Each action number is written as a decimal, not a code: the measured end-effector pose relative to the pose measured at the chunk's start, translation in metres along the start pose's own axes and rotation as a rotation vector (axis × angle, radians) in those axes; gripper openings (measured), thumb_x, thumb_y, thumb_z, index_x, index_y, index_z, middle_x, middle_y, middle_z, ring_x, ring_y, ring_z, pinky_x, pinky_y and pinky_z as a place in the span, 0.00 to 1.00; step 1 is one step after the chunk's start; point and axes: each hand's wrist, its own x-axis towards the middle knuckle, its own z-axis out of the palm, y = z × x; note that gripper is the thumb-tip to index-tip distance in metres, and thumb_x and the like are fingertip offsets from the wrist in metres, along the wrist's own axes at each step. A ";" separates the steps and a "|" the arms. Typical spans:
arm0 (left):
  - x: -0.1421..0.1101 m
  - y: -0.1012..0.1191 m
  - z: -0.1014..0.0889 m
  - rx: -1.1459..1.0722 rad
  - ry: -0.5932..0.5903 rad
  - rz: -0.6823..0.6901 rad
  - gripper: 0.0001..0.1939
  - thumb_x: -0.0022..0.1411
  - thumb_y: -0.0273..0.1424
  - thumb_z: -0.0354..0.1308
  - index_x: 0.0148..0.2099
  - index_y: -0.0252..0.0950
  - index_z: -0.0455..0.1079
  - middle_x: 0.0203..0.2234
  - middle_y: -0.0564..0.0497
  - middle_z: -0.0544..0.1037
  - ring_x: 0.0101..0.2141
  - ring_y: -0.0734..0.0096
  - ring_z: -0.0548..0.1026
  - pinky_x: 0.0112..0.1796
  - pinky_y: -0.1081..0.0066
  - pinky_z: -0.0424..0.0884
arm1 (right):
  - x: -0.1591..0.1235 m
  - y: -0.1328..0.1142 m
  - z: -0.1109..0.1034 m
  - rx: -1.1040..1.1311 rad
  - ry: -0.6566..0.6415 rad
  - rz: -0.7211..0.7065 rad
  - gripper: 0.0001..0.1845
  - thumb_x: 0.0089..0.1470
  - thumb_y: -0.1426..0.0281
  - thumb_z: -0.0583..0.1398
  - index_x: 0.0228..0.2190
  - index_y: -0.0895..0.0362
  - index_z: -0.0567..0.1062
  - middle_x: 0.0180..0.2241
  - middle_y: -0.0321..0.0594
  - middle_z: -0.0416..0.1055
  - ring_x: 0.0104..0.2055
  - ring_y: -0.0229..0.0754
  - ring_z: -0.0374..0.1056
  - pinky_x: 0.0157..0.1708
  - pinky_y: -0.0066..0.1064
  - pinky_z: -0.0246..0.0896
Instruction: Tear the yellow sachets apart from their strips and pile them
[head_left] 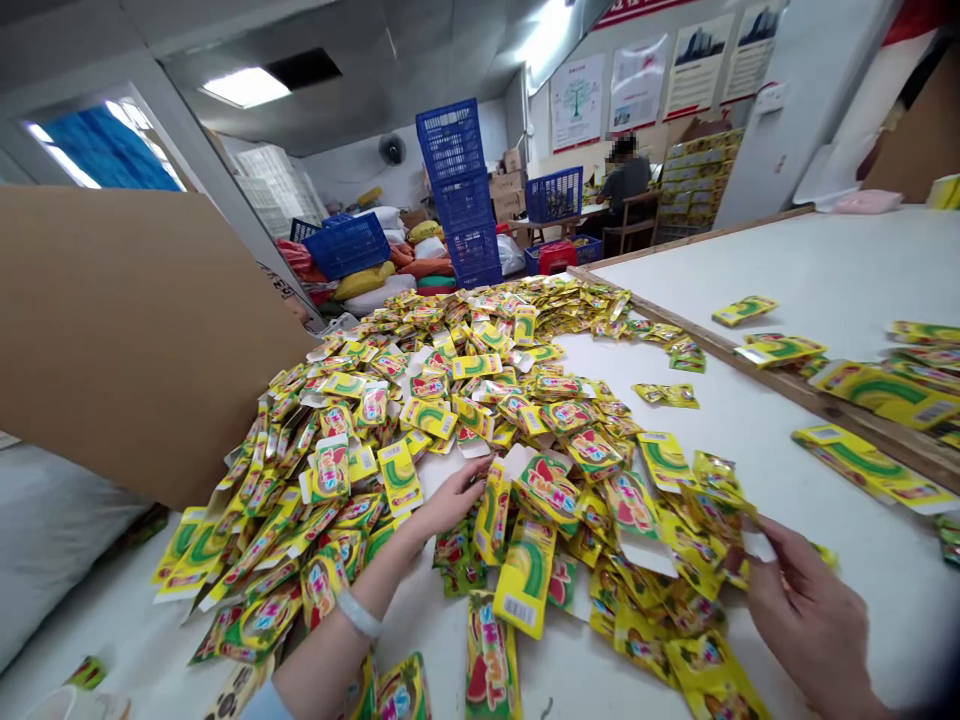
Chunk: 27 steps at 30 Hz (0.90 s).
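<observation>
My left hand reaches into the middle of the heap, its fingers closed at the upper left edge of a small yellow candy box that stands tilted. Its fingertips are partly hidden by that box. At the right, my right hand pinches the end of a shiny yellow candy packet between thumb and fingers. Loose candy packets lie just left of this hand. Between the two hands are several printed boxes, among them a box with a watermelon picture and one with a barcode.
A large heap of yellow boxes covers much of the white table. A wooden strip runs along its right side, with more boxes beyond. A cardboard sheet rises at left. Behind are stacked blue crates and a seated person.
</observation>
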 end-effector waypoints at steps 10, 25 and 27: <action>-0.097 0.006 -0.019 0.235 -0.031 -0.076 0.28 0.49 0.23 0.52 0.54 0.41 0.63 0.54 0.47 0.67 0.53 0.60 0.64 0.54 0.59 0.58 | -0.021 -0.061 -0.001 0.505 0.035 0.317 0.16 0.44 0.63 0.61 0.36 0.55 0.71 0.22 0.37 0.71 0.21 0.44 0.69 0.24 0.35 0.69; -0.139 0.073 -0.011 -0.888 -0.085 -0.343 0.17 0.54 0.33 0.54 0.47 0.36 0.69 0.31 0.52 0.76 0.24 0.74 0.72 0.30 0.71 0.71 | -0.045 -0.134 0.014 0.314 -0.523 -1.168 0.20 0.52 0.78 0.56 0.48 0.59 0.68 0.46 0.42 0.72 0.55 0.41 0.58 0.56 0.32 0.54; -0.143 0.076 -0.008 -0.986 -0.087 -0.393 0.16 0.55 0.33 0.54 0.46 0.37 0.70 0.32 0.51 0.76 0.23 0.74 0.73 0.29 0.70 0.71 | -0.042 -0.137 0.016 0.323 -0.614 -1.239 0.17 0.53 0.78 0.55 0.46 0.61 0.69 0.46 0.42 0.71 0.58 0.41 0.55 0.58 0.35 0.50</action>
